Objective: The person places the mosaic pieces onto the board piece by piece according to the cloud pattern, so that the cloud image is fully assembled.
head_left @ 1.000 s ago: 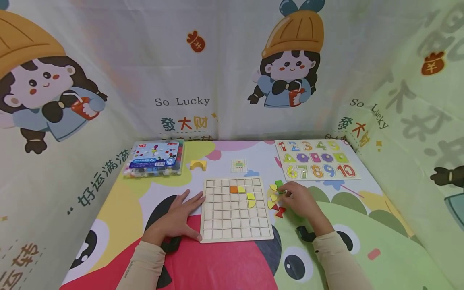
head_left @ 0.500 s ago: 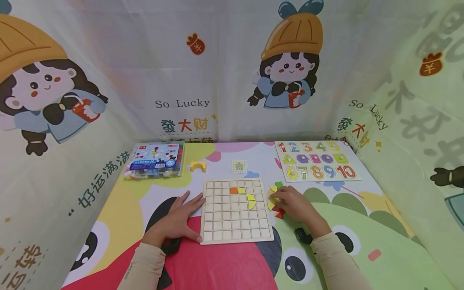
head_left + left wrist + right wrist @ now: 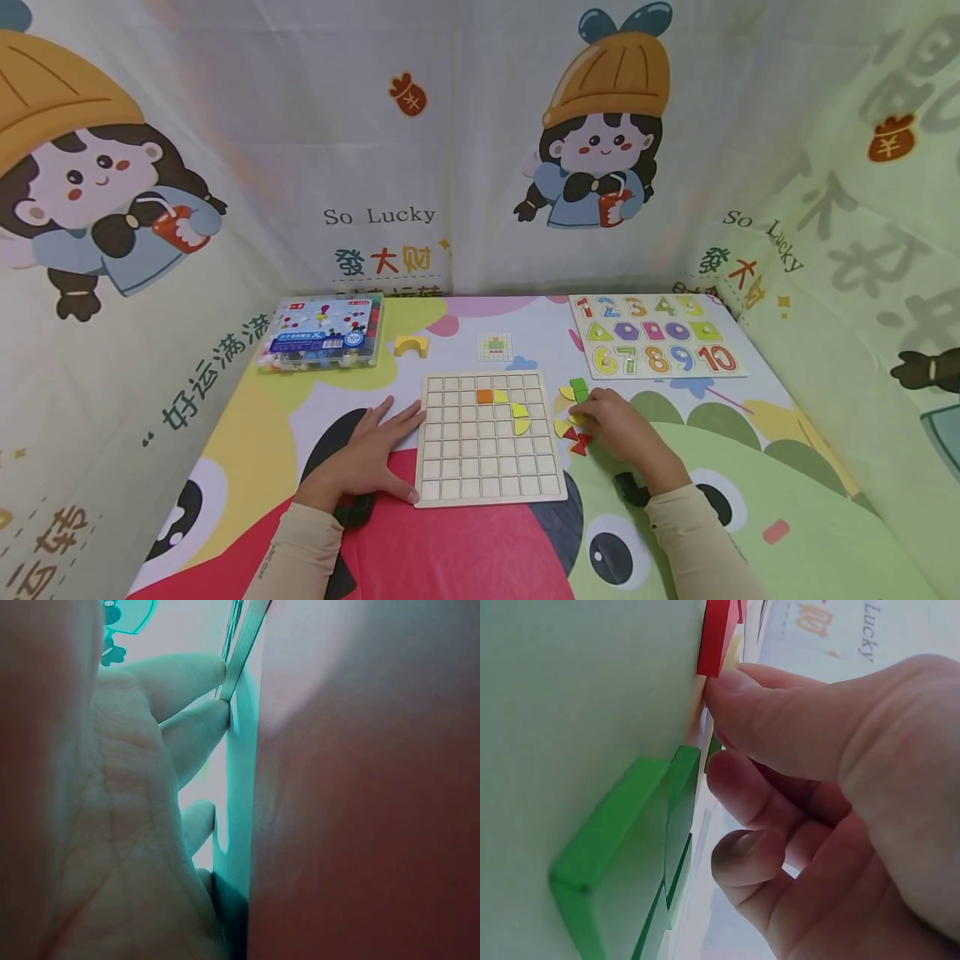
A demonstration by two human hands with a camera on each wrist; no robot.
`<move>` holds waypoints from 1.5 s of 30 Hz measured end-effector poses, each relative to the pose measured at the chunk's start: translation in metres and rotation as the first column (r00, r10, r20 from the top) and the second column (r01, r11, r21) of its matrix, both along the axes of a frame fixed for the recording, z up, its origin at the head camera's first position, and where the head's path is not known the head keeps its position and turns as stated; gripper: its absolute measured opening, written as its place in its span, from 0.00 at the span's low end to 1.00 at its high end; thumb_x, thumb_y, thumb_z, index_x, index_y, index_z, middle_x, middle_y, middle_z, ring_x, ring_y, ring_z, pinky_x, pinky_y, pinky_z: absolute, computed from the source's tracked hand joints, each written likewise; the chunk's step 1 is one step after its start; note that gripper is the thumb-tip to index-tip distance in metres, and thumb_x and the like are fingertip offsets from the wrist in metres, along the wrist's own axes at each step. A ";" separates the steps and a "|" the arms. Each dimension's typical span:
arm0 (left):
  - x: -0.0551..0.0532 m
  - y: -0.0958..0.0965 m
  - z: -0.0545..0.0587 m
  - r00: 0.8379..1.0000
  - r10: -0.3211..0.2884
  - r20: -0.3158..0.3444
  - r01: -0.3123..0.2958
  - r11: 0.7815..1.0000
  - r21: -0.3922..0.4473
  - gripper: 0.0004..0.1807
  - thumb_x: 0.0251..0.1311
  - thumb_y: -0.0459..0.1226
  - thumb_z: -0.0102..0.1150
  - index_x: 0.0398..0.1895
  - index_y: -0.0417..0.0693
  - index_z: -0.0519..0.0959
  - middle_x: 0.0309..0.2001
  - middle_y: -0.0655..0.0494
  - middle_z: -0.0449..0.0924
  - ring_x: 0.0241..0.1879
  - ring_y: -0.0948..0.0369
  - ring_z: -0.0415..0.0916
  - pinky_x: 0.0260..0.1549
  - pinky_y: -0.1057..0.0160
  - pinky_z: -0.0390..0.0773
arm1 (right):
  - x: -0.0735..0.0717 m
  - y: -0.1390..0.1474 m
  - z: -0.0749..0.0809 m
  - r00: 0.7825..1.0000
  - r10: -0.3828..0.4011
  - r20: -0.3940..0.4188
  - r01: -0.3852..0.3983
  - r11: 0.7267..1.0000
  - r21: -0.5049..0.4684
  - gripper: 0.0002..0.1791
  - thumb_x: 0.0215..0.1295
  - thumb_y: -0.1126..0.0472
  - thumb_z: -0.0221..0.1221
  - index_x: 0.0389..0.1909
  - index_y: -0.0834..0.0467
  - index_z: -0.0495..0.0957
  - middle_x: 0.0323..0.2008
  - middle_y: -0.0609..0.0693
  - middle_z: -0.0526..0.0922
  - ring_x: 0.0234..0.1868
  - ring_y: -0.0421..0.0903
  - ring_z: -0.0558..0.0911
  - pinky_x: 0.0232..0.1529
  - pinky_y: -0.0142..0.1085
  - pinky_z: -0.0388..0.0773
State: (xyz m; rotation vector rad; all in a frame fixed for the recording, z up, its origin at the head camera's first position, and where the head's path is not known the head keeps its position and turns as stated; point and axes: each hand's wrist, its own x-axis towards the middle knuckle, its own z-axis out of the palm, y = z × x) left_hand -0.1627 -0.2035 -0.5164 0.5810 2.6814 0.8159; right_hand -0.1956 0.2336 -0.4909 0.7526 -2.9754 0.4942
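Observation:
A square wooden grid board [image 3: 480,458] lies flat before me. It carries an orange square [image 3: 485,396] and several yellow pieces [image 3: 520,411]. My left hand [image 3: 367,462] rests at the board's left edge, fingers spread, fingertips and thumb right at the rim. Beyond the right edge, my right hand [image 3: 618,429] is low over loose pieces, thumb and forefinger pinching a yellow piece [image 3: 573,419] mostly hidden beneath them. Green pieces [image 3: 579,389] lie just behind those fingers and red triangles [image 3: 577,446] in front. The right wrist view shows a red piece [image 3: 716,637] close by the thumb tip.
A small pattern card [image 3: 496,346] lies behind the board, with a yellow arch block [image 3: 411,346] to its left. At the back left is a clear plastic box [image 3: 321,333] of coloured parts. A number and shape puzzle board [image 3: 657,333] occupies the back right.
My right hand has come from the green pieces toward me and onto the yellow ones, then drawn slightly back right. A yellow piece has shifted under its fingers. My left hand stays put.

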 end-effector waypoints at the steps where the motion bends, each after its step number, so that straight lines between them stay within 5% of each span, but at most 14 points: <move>1: 0.000 0.000 0.000 1.000 0.000 0.000 0.000 1.000 0.002 0.70 0.33 0.64 0.83 0.85 0.60 0.60 0.87 0.61 0.50 0.86 0.41 0.30 0.80 0.29 0.33 | 0.000 0.000 0.000 1.000 0.000 -0.007 0.000 1.000 -0.003 0.11 0.64 0.68 0.72 0.47 0.59 0.91 0.36 0.50 0.80 0.37 0.43 0.76 0.42 0.42 0.81; 8: 0.000 -0.001 0.000 1.000 0.001 -0.006 -0.001 1.000 0.005 0.70 0.33 0.64 0.83 0.85 0.60 0.60 0.87 0.61 0.50 0.86 0.41 0.30 0.80 0.28 0.33 | -0.002 0.000 0.002 0.999 -0.041 0.010 0.041 0.999 -0.036 0.09 0.63 0.69 0.72 0.44 0.62 0.88 0.41 0.53 0.84 0.43 0.50 0.80 0.50 0.50 0.84; 17: 0.000 -0.001 0.000 1.000 0.000 0.000 0.000 1.000 -0.009 0.70 0.32 0.65 0.84 0.84 0.62 0.60 0.87 0.63 0.50 0.86 0.43 0.30 0.80 0.30 0.34 | -0.004 0.002 0.004 0.991 -0.104 0.088 0.109 0.992 -0.059 0.06 0.62 0.67 0.72 0.38 0.58 0.86 0.33 0.47 0.85 0.34 0.43 0.78 0.40 0.42 0.82; 24: -0.001 0.000 0.003 1.000 -0.001 0.000 0.001 1.000 -0.003 0.70 0.32 0.64 0.84 0.84 0.61 0.60 0.87 0.61 0.50 0.86 0.42 0.30 0.80 0.28 0.34 | -0.002 0.007 0.009 0.994 -0.035 0.101 0.052 0.984 -0.173 0.17 0.68 0.68 0.67 0.57 0.58 0.87 0.32 0.43 0.81 0.32 0.39 0.73 0.33 0.33 0.73; 28: -0.001 -0.001 0.003 1.000 -0.006 -0.008 0.006 1.000 0.000 0.70 0.33 0.64 0.84 0.85 0.60 0.60 0.87 0.59 0.50 0.86 0.40 0.31 0.79 0.27 0.33 | -0.002 0.009 0.010 0.997 0.015 0.080 0.004 0.973 -0.230 0.13 0.69 0.68 0.67 0.52 0.58 0.89 0.34 0.42 0.83 0.33 0.36 0.75 0.33 0.31 0.75; 36: 0.001 -0.001 0.002 1.000 -0.011 -0.006 0.011 1.000 0.011 0.70 0.33 0.65 0.83 0.85 0.60 0.60 0.87 0.60 0.50 0.86 0.41 0.30 0.79 0.28 0.33 | 0.002 0.006 0.017 0.984 0.014 0.177 0.050 0.934 -0.354 0.09 0.69 0.64 0.69 0.48 0.60 0.87 0.34 0.45 0.89 0.30 0.36 0.81 0.31 0.32 0.79; 45: 0.002 0.000 0.006 1.000 -0.005 0.007 0.005 1.000 0.013 0.69 0.34 0.64 0.83 0.85 0.60 0.60 0.87 0.60 0.50 0.86 0.41 0.30 0.80 0.28 0.33 | -0.006 -0.011 0.031 0.963 -0.030 0.266 0.163 0.855 -0.492 0.08 0.71 0.60 0.69 0.47 0.56 0.89 0.40 0.50 0.90 0.37 0.49 0.83 0.32 0.33 0.80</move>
